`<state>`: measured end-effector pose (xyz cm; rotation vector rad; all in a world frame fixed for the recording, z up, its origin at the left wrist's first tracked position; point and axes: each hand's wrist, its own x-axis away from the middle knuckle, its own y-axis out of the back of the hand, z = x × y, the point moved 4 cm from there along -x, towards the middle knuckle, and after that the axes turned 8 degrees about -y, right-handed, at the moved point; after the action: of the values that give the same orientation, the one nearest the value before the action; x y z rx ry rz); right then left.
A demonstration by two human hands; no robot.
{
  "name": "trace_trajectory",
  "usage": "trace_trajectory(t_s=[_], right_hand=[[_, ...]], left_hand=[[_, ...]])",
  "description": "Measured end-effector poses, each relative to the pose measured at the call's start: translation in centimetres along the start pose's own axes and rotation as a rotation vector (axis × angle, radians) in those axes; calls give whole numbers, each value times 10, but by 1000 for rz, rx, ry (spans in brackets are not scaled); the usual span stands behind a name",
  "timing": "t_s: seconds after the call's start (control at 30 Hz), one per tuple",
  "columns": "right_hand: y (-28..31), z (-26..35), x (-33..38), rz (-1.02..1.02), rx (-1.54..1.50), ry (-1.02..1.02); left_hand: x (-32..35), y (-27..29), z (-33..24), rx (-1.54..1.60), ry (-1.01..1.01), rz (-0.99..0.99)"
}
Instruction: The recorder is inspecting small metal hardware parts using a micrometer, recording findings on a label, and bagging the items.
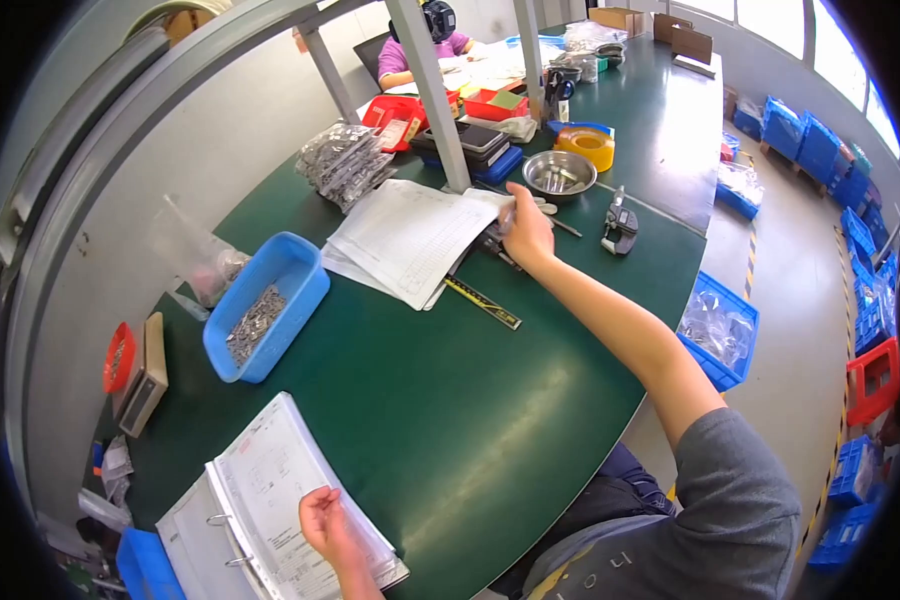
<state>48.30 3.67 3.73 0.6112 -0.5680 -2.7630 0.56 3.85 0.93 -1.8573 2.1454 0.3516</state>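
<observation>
The right hand is extended to the far side of the green tabletop, at the right edge of loose printed sheets. Its fingers are bent; whether they grip a sheet or something beside it cannot be told.

The left hand is on the near left, over the right-hand page of an open ring binder. Its fingers are curled inward; whether they pinch anything, or touch the page, cannot be determined.

The sheets lie overlapping and fanned, left of the right hand. A yellow-and-black rule lies at their near right side. Far right of the right hand are a metal bowl and a micrometer-type gauge, set apart from each other.

Left of the sheets is a light blue bin containing small metal parts. Stacked clear bags lie on the far left side of the sheets. A yellow tape roll is beyond the bowl.
</observation>
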Motion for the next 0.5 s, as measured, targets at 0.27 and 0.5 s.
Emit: trace_trajectory(t_s=[0.27,0.5], right_hand=[[58,-7,9,-35,301,125],[67,-12,-3,204,630,66]], left_hand=[[-9,-6,-21,-173,20,69],[-103,-58,-38,-674,-152,378]])
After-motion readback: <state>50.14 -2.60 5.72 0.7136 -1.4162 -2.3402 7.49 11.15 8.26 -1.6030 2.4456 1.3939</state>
